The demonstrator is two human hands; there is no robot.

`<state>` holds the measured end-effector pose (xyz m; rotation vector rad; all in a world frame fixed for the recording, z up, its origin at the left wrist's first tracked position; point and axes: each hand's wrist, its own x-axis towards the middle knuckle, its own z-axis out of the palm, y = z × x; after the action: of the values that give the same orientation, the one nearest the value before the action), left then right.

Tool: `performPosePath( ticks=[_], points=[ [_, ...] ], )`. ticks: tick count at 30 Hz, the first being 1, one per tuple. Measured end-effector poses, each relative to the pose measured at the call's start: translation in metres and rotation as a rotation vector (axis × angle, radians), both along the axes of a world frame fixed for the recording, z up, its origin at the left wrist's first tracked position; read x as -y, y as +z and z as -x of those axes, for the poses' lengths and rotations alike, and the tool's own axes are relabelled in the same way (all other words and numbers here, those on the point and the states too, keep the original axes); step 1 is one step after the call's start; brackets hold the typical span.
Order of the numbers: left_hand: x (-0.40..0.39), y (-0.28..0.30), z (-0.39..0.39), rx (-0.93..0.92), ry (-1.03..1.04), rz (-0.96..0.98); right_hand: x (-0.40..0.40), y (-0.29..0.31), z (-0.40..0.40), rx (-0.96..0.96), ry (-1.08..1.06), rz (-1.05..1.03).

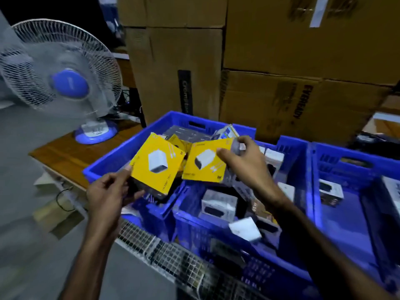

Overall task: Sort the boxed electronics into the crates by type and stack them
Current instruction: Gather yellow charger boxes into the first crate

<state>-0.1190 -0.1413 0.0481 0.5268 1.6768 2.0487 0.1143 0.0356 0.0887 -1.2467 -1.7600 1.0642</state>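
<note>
Left hand (pixel 108 191) and right hand (pixel 244 161) each pinch a glossy yellow charger box (pixel 158 163) in their fingers over blue plastic crates (pixel 216 213) (behind: cardboard cartons (pixel 303 100) printed "EVEREADY")

Three blue crates (pixel 287 152) stand side by side. Two yellow boxes (pixel 158 163) are held above the left one; perhaps a third (pixel 176 140) lies behind. About six white boxes (pixel 218 204) show in the crates right of it. One fan (pixel 62 68) stands left.
</note>
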Motion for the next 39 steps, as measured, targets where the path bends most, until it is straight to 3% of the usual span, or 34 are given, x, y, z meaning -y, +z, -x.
performPosePath(
  ticks=[7, 14, 20, 27, 32, 39],
  points=[
    [-0.059, 0.004, 0.066, -0.19, -0.044, 0.189, -0.025, 0.013, 0.113, 0.346, 0.046, -0.103],
    [-0.161, -0.031, 0.112, -0.374, -0.168, 0.374, -0.033, -0.003, 0.143, 0.392, -0.032, -0.08],
    [-0.162, -0.047, 0.096, -0.446, -0.202, 0.509, -0.025, -0.033, 0.12, 0.41, 0.015, -0.114],
    [-0.123, -0.055, 0.07, -0.51, -0.182, 0.352, 0.003, -0.045, 0.079, 0.351, 0.097, -0.149],
    [-0.098, -0.043, 0.037, -0.637, -0.307, 0.243, 0.023, -0.05, 0.047, 0.235, 0.155, -0.133],
    [-0.078, -0.03, -0.038, -0.708, -0.574, 0.113, 0.045, -0.049, -0.021, 0.144, 0.058, -0.137]
  ],
)
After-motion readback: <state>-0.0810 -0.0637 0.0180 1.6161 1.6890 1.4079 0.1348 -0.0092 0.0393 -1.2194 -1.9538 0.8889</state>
